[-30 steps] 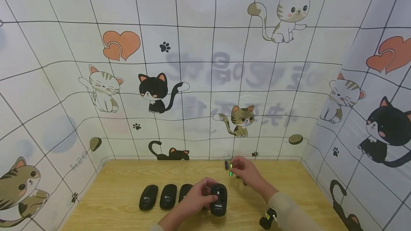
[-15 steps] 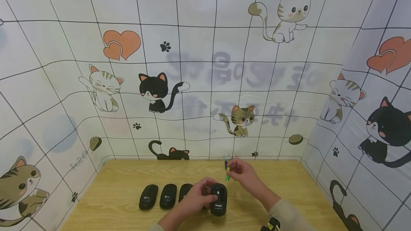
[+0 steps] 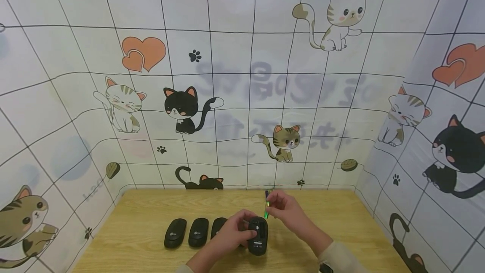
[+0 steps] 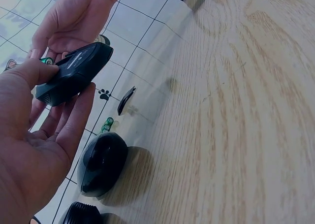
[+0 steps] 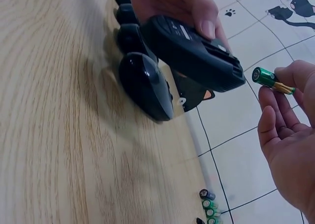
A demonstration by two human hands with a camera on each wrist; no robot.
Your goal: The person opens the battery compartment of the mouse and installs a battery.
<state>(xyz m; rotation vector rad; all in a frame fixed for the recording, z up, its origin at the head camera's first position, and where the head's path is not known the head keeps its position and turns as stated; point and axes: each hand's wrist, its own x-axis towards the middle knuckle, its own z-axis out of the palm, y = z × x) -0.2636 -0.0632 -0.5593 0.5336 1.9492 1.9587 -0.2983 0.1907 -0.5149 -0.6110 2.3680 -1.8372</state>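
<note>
My left hand holds a black computer mouse between thumb and fingers, its underside turned up. An uncovered battery slot shows in the mouse's underside in the right wrist view. Just beyond the mouse, my right hand pinches a green and gold battery between thumb and fingers. The battery is apart from the mouse in the right wrist view. Only the battery's green end shows past the left thumb in the left wrist view.
More black mice stand in a row on the wooden table, partly hidden by the left arm. Several batteries lie toward the back. A thin curved black piece lies on the table. A cat-print cloth encloses the back and sides.
My right hand has come nearer from the back of the table, bringing the green battery toward the mouse. The left hand and its mouse have stayed in place.
</note>
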